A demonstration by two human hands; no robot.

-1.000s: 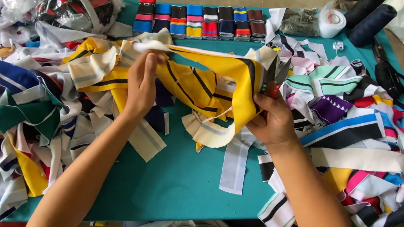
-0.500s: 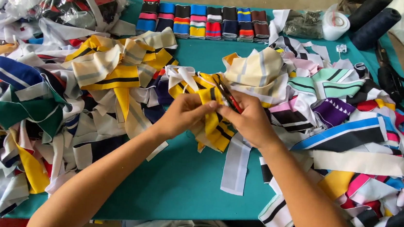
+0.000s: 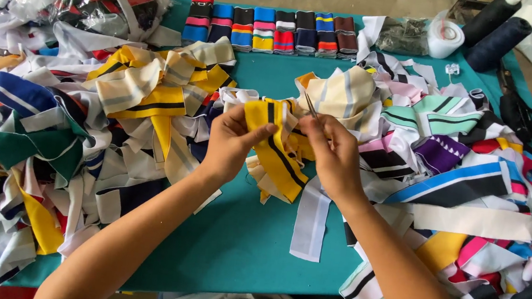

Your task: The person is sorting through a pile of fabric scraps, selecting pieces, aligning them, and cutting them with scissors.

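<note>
The yellow striped collar strip (image 3: 276, 145) hung at frame centre above the teal table (image 3: 238, 243), between heaped strips. The left hand (image 3: 231, 141) pinched its top edge; the right hand (image 3: 333, 152) gripped small snips (image 3: 311, 107). Trimming seemed underway; the next snip needed the edge held taut.

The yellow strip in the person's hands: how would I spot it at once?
Start at the teal table, between the two fabric heaps. Both hands meet mid-table; the left hand pinches a yellow strip. One black stripe runs down it, and it alone is lifted.
</note>
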